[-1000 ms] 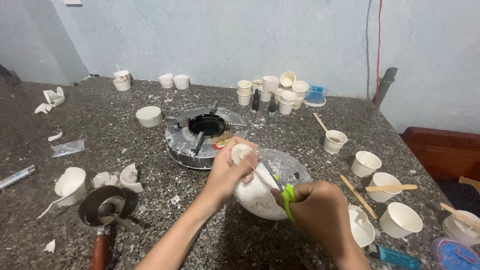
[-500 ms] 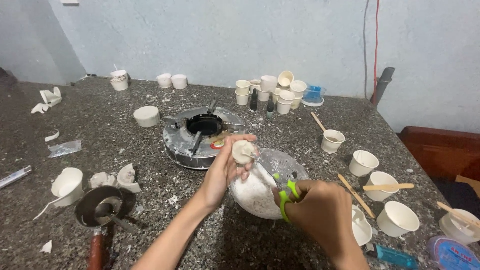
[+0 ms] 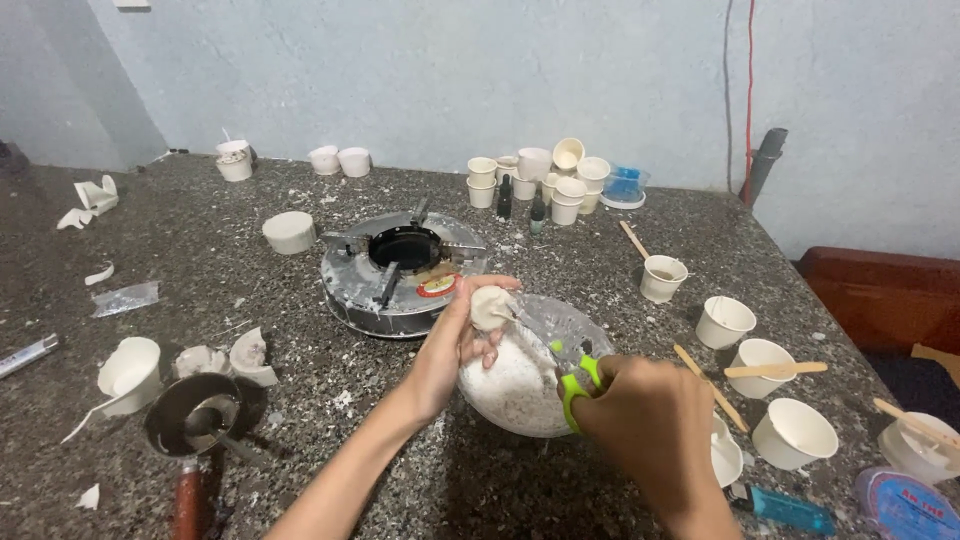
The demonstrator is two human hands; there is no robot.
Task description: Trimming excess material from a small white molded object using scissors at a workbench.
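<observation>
My left hand (image 3: pixel 455 345) pinches a small off-white lump (image 3: pixel 490 307) over a clear bowl (image 3: pixel 590 330) holding white powdery stuff. My right hand (image 3: pixel 650 425) grips green-handled scissors (image 3: pixel 578 380), whose blades point up-left toward the lump. Both hands hover above the bowl, just in front of a round metal gas burner (image 3: pixel 400 270) on the dark speckled stone counter (image 3: pixel 300 440).
Several small white paper cups, some with wooden sticks, stand to the right (image 3: pixel 795 432) and at the back (image 3: pixel 540 175). A metal ladle with a wooden handle (image 3: pixel 192 420) and broken white pieces (image 3: pixel 225 360) lie at left. A blue lighter (image 3: pixel 785 508) lies at lower right.
My left hand has lifted the lump a little and turned it. My right hand with the scissors has shifted slightly left toward it.
</observation>
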